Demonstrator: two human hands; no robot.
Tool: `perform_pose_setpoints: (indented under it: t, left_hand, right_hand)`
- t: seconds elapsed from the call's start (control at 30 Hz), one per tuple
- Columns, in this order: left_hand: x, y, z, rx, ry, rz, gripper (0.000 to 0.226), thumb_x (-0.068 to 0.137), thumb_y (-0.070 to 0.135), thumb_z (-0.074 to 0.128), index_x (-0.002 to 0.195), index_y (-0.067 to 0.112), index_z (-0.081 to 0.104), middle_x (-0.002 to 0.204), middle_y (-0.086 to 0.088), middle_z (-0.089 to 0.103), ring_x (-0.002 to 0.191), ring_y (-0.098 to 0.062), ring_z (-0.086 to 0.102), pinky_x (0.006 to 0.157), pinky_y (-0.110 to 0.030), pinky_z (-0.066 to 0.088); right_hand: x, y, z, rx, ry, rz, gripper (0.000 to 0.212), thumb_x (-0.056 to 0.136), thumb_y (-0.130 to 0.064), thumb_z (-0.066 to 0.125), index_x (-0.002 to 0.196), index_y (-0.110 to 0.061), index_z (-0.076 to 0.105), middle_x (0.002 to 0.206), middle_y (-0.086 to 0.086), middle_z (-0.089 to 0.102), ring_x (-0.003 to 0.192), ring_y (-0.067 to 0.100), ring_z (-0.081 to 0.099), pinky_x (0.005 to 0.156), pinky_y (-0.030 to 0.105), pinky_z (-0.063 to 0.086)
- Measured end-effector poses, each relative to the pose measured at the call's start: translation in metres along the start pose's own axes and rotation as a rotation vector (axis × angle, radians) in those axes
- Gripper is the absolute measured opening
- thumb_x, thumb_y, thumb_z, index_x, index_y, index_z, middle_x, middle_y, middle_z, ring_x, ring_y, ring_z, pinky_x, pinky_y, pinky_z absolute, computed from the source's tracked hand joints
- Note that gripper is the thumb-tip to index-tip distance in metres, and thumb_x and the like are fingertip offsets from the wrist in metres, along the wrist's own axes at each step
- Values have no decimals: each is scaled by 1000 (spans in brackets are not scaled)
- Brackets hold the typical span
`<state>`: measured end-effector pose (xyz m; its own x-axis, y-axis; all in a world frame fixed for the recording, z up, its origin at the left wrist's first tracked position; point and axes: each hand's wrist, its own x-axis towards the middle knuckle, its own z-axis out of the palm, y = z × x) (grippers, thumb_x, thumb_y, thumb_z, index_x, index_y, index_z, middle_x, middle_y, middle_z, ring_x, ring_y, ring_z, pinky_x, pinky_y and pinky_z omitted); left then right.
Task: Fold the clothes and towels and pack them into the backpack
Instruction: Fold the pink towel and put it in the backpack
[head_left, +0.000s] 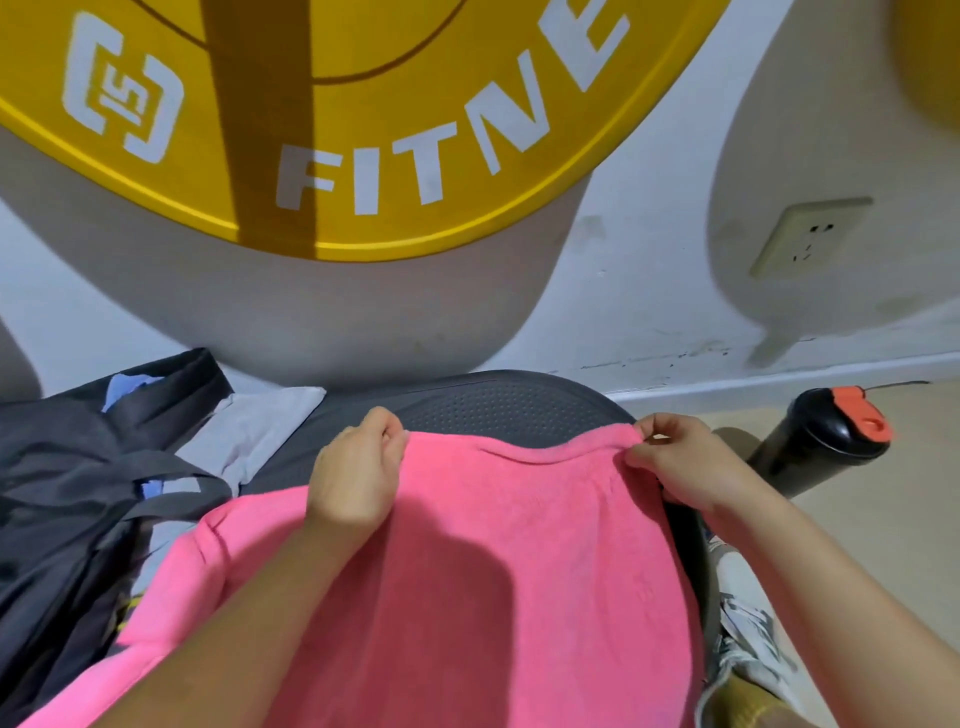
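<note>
White wall with yellow fitness sign (363, 130), one socket (810, 236). Dark bench (493, 402) holds one pink towel (493, 571); left hand (356, 467) and right hand (680, 460) pinch its far edge. One backpack (67, 493) left, grey cloth (260, 431) beside it, one black bottle (826, 441) right.

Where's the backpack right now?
The backpack sits at the left edge of the head view, left of the pink towel, against the wall.

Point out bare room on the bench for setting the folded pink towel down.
Only the dotted bench strip beyond the pink towel, between grey cloth and the bench's right end. Left is crowded by the backpack.
</note>
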<state>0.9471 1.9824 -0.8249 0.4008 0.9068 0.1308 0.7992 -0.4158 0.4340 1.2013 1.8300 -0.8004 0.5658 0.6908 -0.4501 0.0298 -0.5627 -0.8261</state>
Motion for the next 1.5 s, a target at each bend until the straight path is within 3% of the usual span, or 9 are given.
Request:
perform_pose_setpoints:
  t: [0.13, 0.27, 0.5, 0.73, 0.97, 1.13, 1.27, 1.4, 1.5]
  left_hand:
    - [17, 2, 1, -48, -177, -68, 10, 88, 18, 54, 81, 24, 57, 71, 7, 61, 78, -26, 60, 71, -35, 46]
    - [33, 14, 1, -84, -359, -44, 7, 80, 31, 68, 77, 32, 61, 63, 14, 62, 64, -5, 58, 63, -22, 43]
    - [54, 32, 24, -128, -100, -17, 13, 89, 17, 58, 85, 18, 71, 85, 5, 70, 84, -19, 62, 72, -27, 41]
    - [64, 94, 50, 38, -272, 221, 21, 87, 40, 58, 101, 27, 66, 99, 4, 66, 97, -19, 59, 87, -36, 47]
    - [77, 148, 74, -561, -295, 69, 24, 77, 0, 70, 82, 24, 66, 65, 10, 55, 50, 3, 46, 61, -16, 40]
    - [62, 142, 85, -32, -33, 359, 32, 82, 7, 60, 102, 32, 67, 111, 10, 57, 107, -13, 44, 87, -30, 25]
    - [-1, 138, 69, -48, -230, 568, 30, 90, 33, 45, 107, 26, 69, 118, -3, 64, 111, -29, 56, 95, -43, 43]
    - [-86, 140, 66, 281, -524, 528, 70, 81, 67, 21, 147, 46, 17, 159, 4, -6, 146, -17, -2, 114, -60, 12]
    - [-117, 142, 71, 315, -496, 530, 74, 75, 72, 36, 141, 38, 40, 153, -3, 32, 138, -24, 36, 102, -63, 32]
  right_hand:
    - [13, 3, -1, -80, 105, -39, 11, 82, 0, 58, 85, -10, 62, 67, 4, 64, 51, 15, 52, 50, 23, 39]
    - [17, 6, 1, -301, 170, -229, 35, 81, -4, 53, 106, -26, 62, 67, -3, 65, 61, 16, 56, 60, 29, 43]
    - [28, 25, 10, -393, 421, -428, 53, 91, -8, 51, 138, -28, 41, 94, -3, 65, 80, 27, 58, 67, 31, 35]
    - [38, 29, 8, -383, 443, -235, 37, 94, -35, 52, 125, -16, 56, 91, 2, 65, 97, 28, 59, 72, 32, 38]
    - [29, 38, -6, -222, 375, -212, 16, 88, -30, 63, 100, -21, 68, 66, -11, 61, 67, 11, 58, 59, 27, 38]
    - [14, 48, -10, -248, 471, -209, 31, 97, -36, 49, 121, -18, 58, 77, -5, 63, 85, 25, 59, 70, 33, 39]
    - [13, 51, -34, -203, 191, -101, 28, 92, -43, 57, 92, -18, 69, 72, -7, 64, 71, 14, 60, 65, 29, 45]
    - [9, 51, -46, -3, -16, -75, 12, 82, -16, 75, 86, -7, 68, 58, 1, 52, 40, 2, 42, 41, 13, 32]
    - [6, 56, -41, 28, 108, -22, 8, 84, -1, 70, 78, -6, 66, 52, 0, 58, 35, 1, 47, 39, 14, 38]
